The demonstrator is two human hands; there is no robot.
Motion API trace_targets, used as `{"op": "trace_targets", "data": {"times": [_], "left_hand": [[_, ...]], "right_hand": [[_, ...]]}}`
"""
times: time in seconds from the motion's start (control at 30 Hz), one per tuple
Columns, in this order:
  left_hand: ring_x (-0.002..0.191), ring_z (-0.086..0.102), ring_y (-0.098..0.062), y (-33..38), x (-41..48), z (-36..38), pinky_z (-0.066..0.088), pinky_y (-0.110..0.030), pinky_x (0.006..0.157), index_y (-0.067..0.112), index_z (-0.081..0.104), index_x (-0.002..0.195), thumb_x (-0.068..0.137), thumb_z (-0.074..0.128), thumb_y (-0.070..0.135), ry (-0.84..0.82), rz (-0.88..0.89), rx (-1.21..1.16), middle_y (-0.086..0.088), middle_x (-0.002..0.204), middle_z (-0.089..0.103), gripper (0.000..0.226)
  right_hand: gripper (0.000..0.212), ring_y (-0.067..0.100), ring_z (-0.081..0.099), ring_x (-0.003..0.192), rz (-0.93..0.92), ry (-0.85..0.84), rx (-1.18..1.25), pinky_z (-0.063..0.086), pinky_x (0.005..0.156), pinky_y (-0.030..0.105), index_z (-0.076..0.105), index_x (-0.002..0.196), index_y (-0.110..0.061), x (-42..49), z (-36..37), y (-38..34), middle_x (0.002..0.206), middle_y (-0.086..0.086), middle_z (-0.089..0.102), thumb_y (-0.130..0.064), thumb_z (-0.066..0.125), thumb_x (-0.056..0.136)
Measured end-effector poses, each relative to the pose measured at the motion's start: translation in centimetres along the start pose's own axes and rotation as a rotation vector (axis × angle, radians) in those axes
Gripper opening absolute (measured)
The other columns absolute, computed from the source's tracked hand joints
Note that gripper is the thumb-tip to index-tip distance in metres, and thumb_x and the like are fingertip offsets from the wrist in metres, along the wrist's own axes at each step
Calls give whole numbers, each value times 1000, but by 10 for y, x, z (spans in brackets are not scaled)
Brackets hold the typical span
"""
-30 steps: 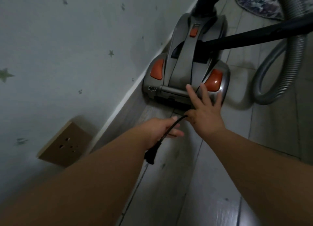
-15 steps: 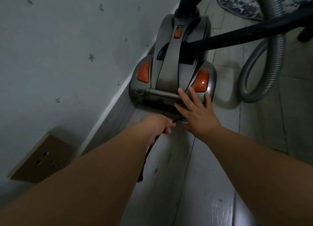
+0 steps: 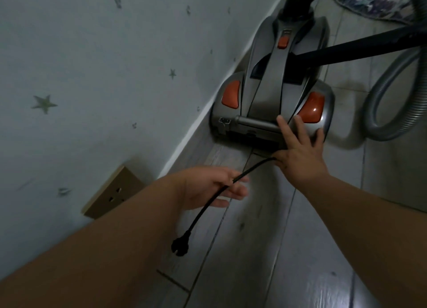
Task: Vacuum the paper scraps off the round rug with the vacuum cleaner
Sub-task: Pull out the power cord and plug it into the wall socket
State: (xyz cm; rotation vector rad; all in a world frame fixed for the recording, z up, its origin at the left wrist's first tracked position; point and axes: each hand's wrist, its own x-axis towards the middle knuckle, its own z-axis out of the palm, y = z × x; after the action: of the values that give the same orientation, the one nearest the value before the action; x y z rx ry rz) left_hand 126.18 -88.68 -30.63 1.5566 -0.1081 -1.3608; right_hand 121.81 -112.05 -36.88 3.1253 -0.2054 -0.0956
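By the socket (image 3: 113,193), left hand (image 3: 208,187) pinches cord (image 3: 245,173) (plug (image 3: 181,244) dangling); right hand (image 3: 300,155), flat, presses vacuum cleaner (image 3: 268,93).

I find the wall (image 3: 92,53) closing off 7 to 11 o'clock, the vacuum cleaner (image 3: 265,95) hard against it at 12, its black tube (image 3: 358,49) and looped hose (image 3: 379,113) filling 1 to 3, and bare floor (image 3: 254,250) open from 4 to 6, where the cord (image 3: 208,206) dangles.

Both my arms bare: left forearm (image 3: 104,238) and right forearm (image 3: 360,217) uncovered to the near frame edge. Left hand (image 3: 205,187) and right hand (image 3: 300,156) bare too; left fingertips (image 3: 240,193) blurred.
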Motion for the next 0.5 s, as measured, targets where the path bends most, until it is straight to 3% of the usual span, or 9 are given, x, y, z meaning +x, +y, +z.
{"op": "trace_targets", "data": {"times": [0.07, 0.17, 0.27, 0.4, 0.5], "left_hand": [[99, 65, -17, 8, 17, 12, 41, -37, 94, 17, 59, 117, 97, 41, 27, -25, -60, -48, -3, 97, 71, 29], [86, 66, -18, 21, 53, 34, 45, -29, 73, 16, 59, 103, 98, 45, 39, 125, -110, -11, -3, 85, 71, 28], [65, 61, -12, 34, 84, 57, 41, -20, 54, 14, 57, 91, 99, 46, 31, 292, -84, -20, 0, 68, 62, 23], [60, 51, -10, 46, 102, 75, 32, -19, 53, 13, 53, 81, 100, 44, 16, 411, -105, 100, 0, 63, 48, 21], [62, 52, -12, 38, 101, 74, 28, -20, 52, 11, 52, 78, 100, 41, 9, 445, -86, 89, -3, 65, 48, 24]], "right_hand": [[15, 32, -34, 145, -9, -3, 6, -18, 111, 65, 71, 103, -41, 0, -2, 0, 161, -8, -30, -39, 57, 97], [20, 30, -30, 147, -28, 9, 33, -20, 111, 62, 73, 104, -36, 0, -5, 4, 151, -13, -37, -39, 54, 99], [19, 27, -28, 148, -70, 33, 64, -23, 111, 58, 74, 98, -32, 1, -3, 11, 149, -15, -35, -37, 56, 97], [10, 26, -12, 152, -154, 140, 114, -13, 114, 58, 74, 98, -29, 3, 6, 25, 160, -9, -12, -30, 70, 88], [61, 28, 9, 153, -150, 200, 75, 7, 115, 61, 59, 132, -21, 5, 16, 38, 166, 4, 13, -9, 79, 76]]}}
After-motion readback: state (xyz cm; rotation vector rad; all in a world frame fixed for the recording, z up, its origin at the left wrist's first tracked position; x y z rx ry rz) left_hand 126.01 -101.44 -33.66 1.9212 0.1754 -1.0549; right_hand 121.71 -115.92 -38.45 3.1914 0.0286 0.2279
